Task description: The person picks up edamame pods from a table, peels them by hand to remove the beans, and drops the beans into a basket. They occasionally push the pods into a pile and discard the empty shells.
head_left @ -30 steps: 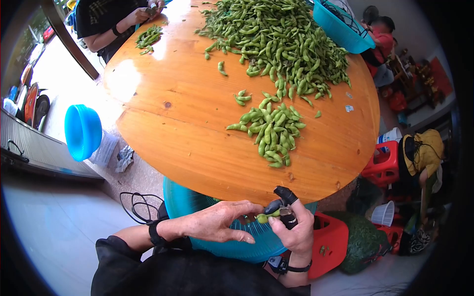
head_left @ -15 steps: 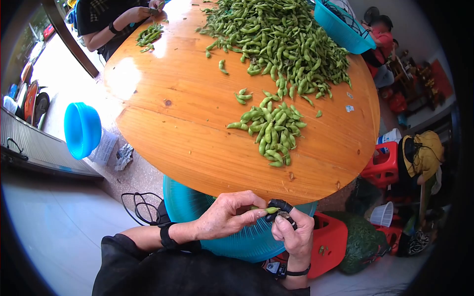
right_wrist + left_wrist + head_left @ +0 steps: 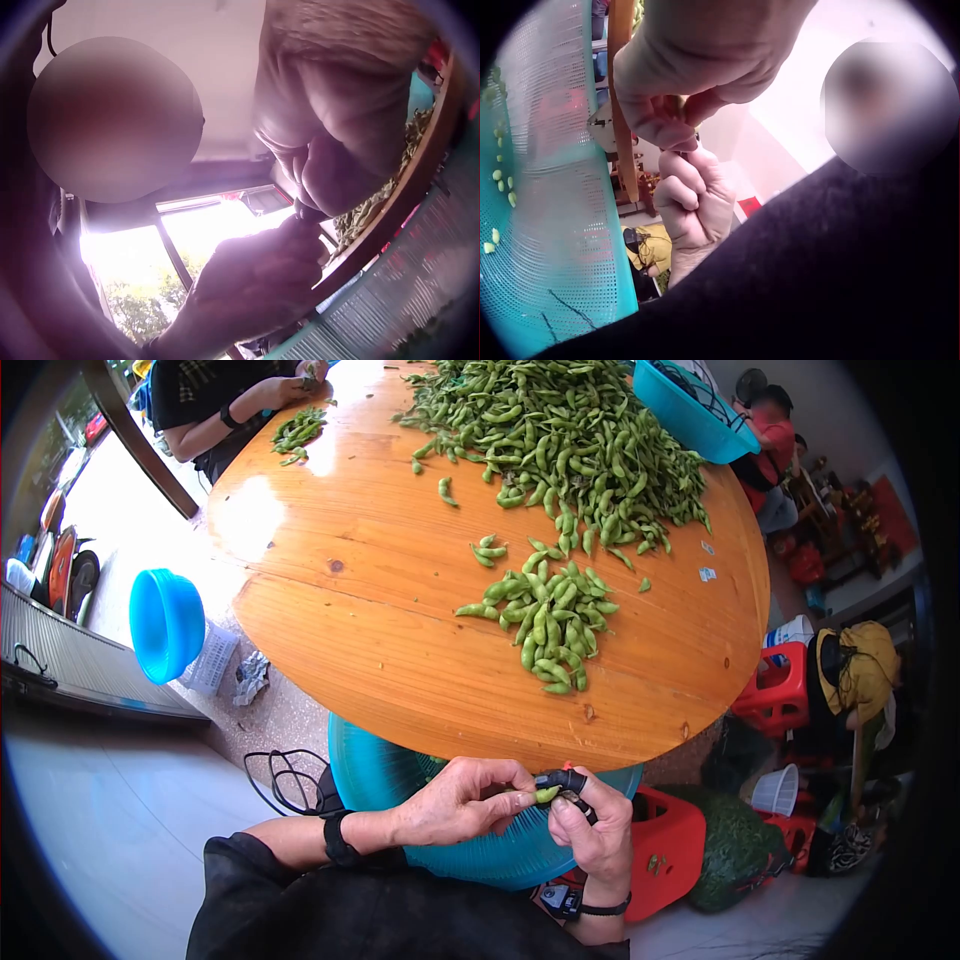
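Over the teal basket (image 3: 470,865), below the table's near edge, both hands meet at a green soybean pod (image 3: 547,795). My left hand (image 3: 460,800) pinches the pod between thumb and fingers, and one end sticks out to the right. My right hand (image 3: 595,830), with black coverings on thumb and forefinger, grips that end. Its other fingers are curled into the palm, as the left wrist view shows of the right hand (image 3: 694,195). Fingers hide most of the pod in both wrist views. Loose green beans (image 3: 499,175) lie in the basket.
On the wooden table (image 3: 350,650) are a small heap of pods (image 3: 545,620) and a large pile of pods (image 3: 570,440). A teal tray (image 3: 690,410) stands at its far right. A red stool (image 3: 665,855) is beside my right arm. Another person (image 3: 215,400) sits across the table.
My left hand, earlier spread beside the pod, has closed on it. The right forefinger, earlier raised, has bent down to the pod. Over the last half second the hands have hardly moved.
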### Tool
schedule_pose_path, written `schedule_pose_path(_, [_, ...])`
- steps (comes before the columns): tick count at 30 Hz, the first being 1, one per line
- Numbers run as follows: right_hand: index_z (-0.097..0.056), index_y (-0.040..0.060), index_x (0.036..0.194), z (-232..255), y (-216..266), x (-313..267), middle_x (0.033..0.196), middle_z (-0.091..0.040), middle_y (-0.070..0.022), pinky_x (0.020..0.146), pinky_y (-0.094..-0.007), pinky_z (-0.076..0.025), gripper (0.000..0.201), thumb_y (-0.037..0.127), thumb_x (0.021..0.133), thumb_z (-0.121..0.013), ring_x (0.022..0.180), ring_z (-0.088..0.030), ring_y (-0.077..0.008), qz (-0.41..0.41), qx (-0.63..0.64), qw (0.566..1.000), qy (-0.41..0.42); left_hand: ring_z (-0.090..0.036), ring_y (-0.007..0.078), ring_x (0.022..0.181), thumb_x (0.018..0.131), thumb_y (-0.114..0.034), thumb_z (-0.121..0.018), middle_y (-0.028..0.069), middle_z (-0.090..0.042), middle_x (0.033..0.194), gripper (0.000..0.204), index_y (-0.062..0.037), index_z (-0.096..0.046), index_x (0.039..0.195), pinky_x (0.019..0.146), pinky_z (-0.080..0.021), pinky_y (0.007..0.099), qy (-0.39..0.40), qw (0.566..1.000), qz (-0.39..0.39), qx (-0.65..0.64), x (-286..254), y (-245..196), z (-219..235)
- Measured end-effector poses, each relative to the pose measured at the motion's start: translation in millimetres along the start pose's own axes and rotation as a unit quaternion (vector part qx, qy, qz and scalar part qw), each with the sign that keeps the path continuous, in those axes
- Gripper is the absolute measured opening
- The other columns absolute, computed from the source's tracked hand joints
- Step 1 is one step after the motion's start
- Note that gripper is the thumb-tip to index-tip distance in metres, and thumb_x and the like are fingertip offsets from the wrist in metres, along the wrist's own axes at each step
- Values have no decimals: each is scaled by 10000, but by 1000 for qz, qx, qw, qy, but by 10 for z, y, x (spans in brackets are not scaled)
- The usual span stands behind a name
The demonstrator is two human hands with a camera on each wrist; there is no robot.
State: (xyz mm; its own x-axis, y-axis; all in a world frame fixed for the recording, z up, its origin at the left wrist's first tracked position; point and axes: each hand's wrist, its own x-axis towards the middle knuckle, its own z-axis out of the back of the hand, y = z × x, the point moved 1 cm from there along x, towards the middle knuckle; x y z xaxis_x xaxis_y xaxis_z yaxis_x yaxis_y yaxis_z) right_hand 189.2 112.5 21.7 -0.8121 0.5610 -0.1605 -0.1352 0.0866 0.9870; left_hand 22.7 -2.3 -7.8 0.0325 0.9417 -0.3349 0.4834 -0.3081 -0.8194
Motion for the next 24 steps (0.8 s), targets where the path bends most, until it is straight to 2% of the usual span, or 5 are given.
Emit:
schedule_pose_path(4, [-642,-86,1138,-3,37,-23,784,-548,-33,488,-209,-387,236,13,933,-579,577,-502,-58,-24,28,999,-7,-572,199,663,923,-76,-661,111,-593,777,102,7,-609,954,571,-453,319,-34,998,-38,21,2,-17,-64])
schedule_pose_path(6, [-641,-88,1138,-11,98,-32,783,-549,-33,486,-212,-387,238,18,934,-580,576,-500,-58,-41,62,997,-3,-581,207,660,910,-63,-665,112,-589,775,95,5,-609,948,567,-450,313,-109,908,-287,283,17,-47,-66])
schedule_pose_path(13, [-607,-98,1196,18,3,-20,777,-538,-30,471,-217,-370,289,28,937,-574,563,-471,-52,-19,36,999,14,-601,137,687,974,-117,-616,61,-604,785,109,-9,-612,981,596,-464,278,-72,941,-224,243,-1,1,-22])
schedule_pose_path(18, [-628,-81,1158,3,-28,-35,761,-538,-20,466,-211,-356,255,32,934,-578,553,-463,-50,-47,177,983,17,-568,110,616,1042,-222,-523,31,-596,767,190,-46,-588,1013,524,-420,230,128,948,6,-292,47,186,-21])
schedule_pose_path(24, [-671,-45,1067,-51,59,-17,744,-581,-66,545,-274,-447,207,46,893,-606,590,-557,-153,-45,-1,999,-19,-566,153,611,999,-236,-598,65,-582,726,216,-22,-604,968,504,-427,290,47,993,-98,52,26,53,4])
